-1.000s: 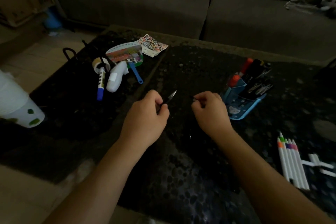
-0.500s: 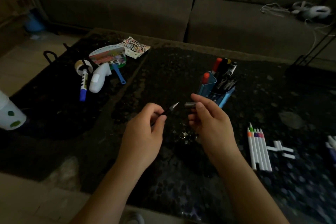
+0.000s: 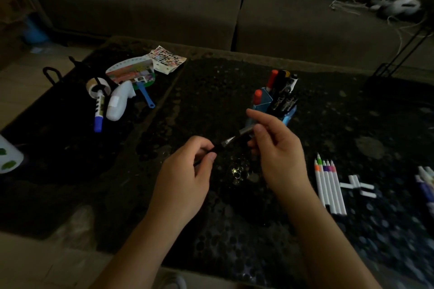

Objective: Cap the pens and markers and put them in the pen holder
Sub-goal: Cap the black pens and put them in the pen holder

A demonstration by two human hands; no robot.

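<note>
My left hand (image 3: 185, 178) pinches a dark pen (image 3: 224, 143) whose silver tip points up and right. My right hand (image 3: 277, 150) holds the pen's cap (image 3: 246, 130), and the cap's mouth touches the tip. Just behind my right hand stands the blue pen holder (image 3: 288, 116), filled with red-capped and dark markers. Several uncapped white markers (image 3: 330, 186) with coloured tips lie side by side at the right, and their loose white caps (image 3: 358, 186) lie beside them.
A dark pebbled table (image 3: 211, 91) carries everything. At its left lie a blue-capped marker (image 3: 98, 112), a tape roll (image 3: 97, 85), a white bottle (image 3: 118, 103) and a printed fan (image 3: 133, 73). A white cup (image 3: 7, 159) stands at the far left. A grey sofa (image 3: 211, 7) runs behind.
My hands have come together; the cap in my right hand has moved left and down until it meets the pen tip. The view has shifted slightly.
</note>
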